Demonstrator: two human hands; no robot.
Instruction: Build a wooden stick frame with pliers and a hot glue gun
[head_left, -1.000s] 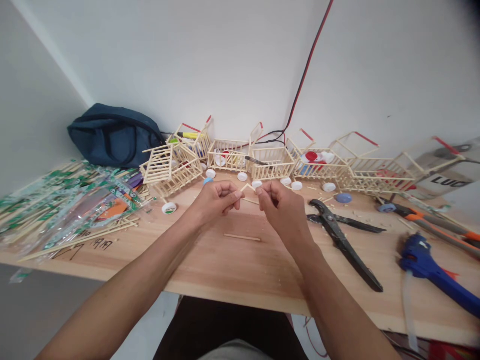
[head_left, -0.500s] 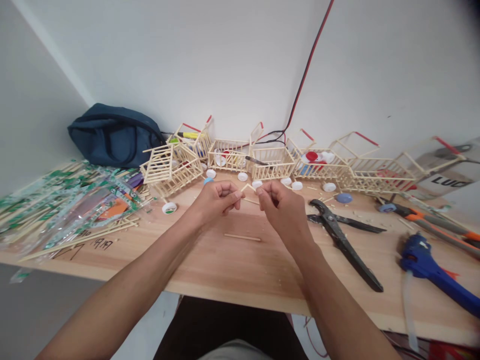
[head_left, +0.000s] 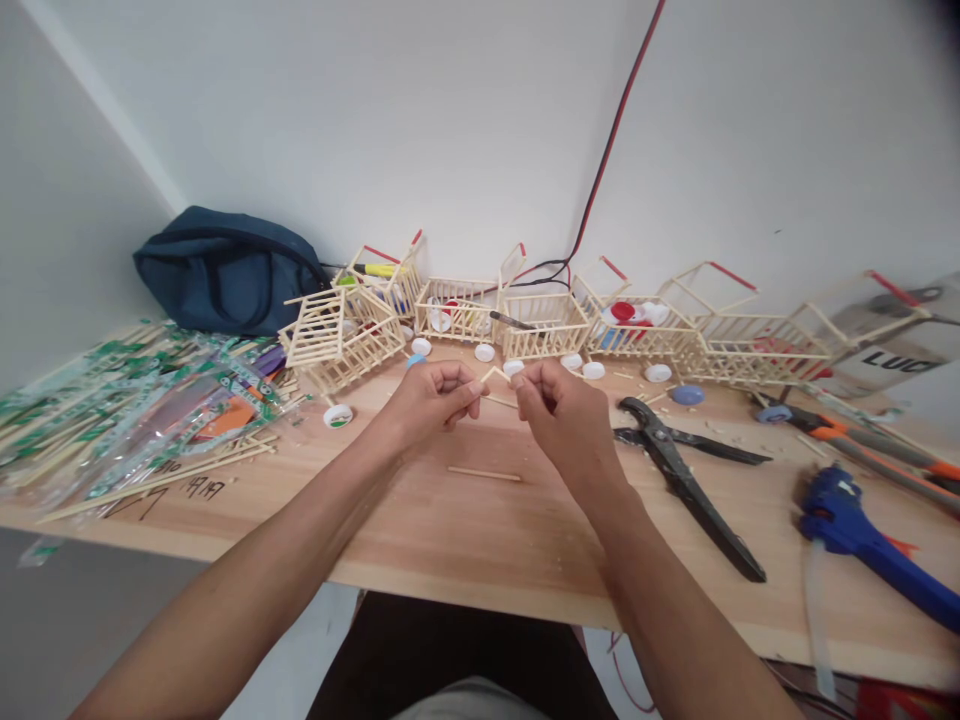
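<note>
Between my fingertips are short pale wooden sticks that meet at a peak, like a shallow upturned V. My left hand pinches the left end and my right hand pinches the right end. Whether the two pieces are joined or only pressed together I cannot tell. Another loose wooden stick lies flat on the table just below my hands. Behind them stand miniature stick carts on white bottle-cap wheels, with red-tipped handles.
Black pliers lie right of my right hand. A blue glue gun and orange-handled cutters are farther right. At the left, wrapped sticks lie in a heap before a blue bag. A red-black cable runs down the wall.
Almost nothing differs. Both hands keep the same pinch on the sticks, and the view has shifted only very slightly.
</note>
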